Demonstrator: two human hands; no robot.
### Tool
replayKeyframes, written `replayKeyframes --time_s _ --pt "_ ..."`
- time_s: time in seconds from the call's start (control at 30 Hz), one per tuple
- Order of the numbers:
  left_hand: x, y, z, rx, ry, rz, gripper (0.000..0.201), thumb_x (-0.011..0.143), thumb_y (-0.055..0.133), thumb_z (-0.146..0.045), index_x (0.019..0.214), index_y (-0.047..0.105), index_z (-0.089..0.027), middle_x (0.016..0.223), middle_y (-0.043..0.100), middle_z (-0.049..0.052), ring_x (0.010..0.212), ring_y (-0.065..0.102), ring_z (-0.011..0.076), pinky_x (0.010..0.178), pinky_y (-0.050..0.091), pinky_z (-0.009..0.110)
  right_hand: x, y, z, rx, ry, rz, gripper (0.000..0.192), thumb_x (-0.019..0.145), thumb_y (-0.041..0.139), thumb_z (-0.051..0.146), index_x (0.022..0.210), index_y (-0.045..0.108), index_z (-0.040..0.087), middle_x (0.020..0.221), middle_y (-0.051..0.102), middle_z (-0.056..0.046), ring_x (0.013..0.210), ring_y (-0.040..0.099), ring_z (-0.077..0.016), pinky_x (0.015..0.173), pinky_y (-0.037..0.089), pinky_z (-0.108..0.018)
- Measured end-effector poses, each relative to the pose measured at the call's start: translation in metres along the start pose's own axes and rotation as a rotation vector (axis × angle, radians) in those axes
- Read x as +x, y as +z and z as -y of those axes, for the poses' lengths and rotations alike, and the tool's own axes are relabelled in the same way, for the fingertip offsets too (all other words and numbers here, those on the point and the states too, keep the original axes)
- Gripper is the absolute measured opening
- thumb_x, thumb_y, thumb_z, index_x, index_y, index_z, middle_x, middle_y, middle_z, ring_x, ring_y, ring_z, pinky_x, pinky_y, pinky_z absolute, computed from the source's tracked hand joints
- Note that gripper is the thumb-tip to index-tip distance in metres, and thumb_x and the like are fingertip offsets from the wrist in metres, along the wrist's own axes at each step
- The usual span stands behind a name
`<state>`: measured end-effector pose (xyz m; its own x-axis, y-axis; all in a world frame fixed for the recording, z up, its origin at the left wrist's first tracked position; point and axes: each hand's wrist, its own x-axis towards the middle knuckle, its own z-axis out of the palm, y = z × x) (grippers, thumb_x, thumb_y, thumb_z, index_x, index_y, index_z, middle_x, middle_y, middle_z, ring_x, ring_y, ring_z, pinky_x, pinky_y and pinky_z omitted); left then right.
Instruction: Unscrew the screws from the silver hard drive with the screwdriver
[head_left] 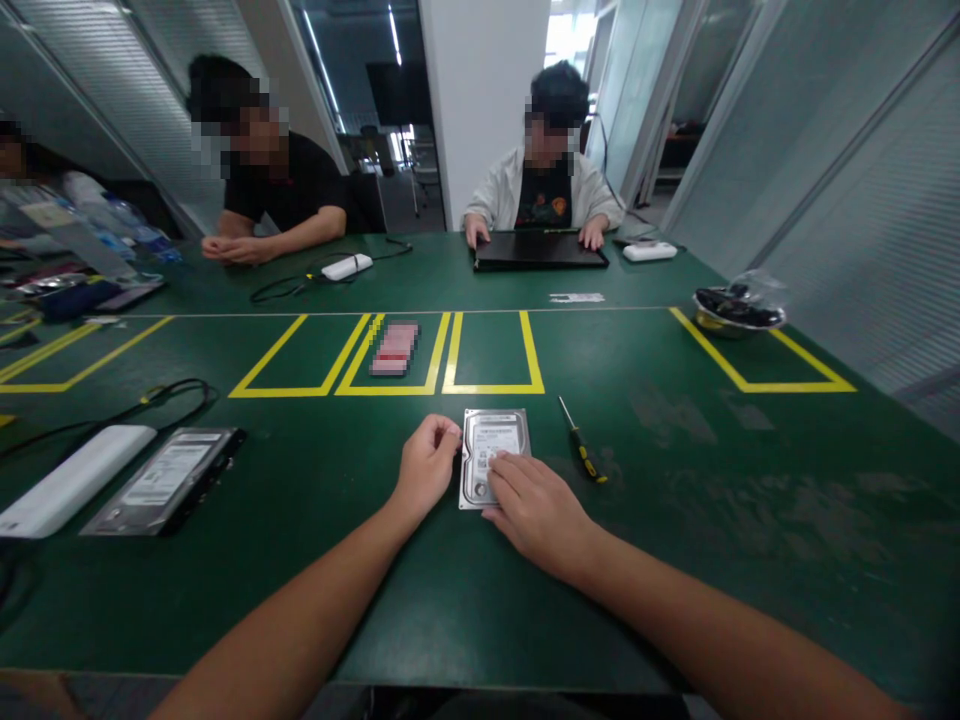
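Note:
A silver hard disk drive (491, 432) with a white label lies flat on the green table in front of me. My right hand (536, 505) bends over its near right part, fingers on the label and thumb by the near edge, holding it. At the drive's left edge is my left hand (427, 462), thumb and fingers pinched together; whatever is between the fingertips is hidden. A screwdriver (581, 445) with a black and yellow handle lies to the right of the drive, its shaft pointing away from me.
On the left lie a second hard disk drive (169, 480), a white power strip (79, 480) and a black cable. Yellow tape frames mark the table; one holds a blurred pink object (395, 348). A bowl (739, 308) stands far right. Across sit several people, one holding a black panel (540, 252).

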<state>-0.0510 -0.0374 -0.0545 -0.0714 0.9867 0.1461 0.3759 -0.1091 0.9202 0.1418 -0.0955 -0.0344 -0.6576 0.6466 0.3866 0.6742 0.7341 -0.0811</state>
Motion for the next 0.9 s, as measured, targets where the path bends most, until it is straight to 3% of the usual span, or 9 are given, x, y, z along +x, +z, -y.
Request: replayKeyframes --time_s 0.9 --pt "0.0036 -0.0006 0.0034 -0.029 0.057 0.096 0.013 0.091 0.053 -0.031 0.09 0.058 -0.019 0.078 0.061 0.0 0.071 0.06 0.0144 0.068 0.046 0.026 -0.006 -0.0032 -0.0094 0.092 0.046 -0.039 0.034 0.09 0.061 0.029 0.116 0.064 0.007 0.124 0.067 -0.016 0.117 0.06 -0.0305 0.104 0.048 -0.046"
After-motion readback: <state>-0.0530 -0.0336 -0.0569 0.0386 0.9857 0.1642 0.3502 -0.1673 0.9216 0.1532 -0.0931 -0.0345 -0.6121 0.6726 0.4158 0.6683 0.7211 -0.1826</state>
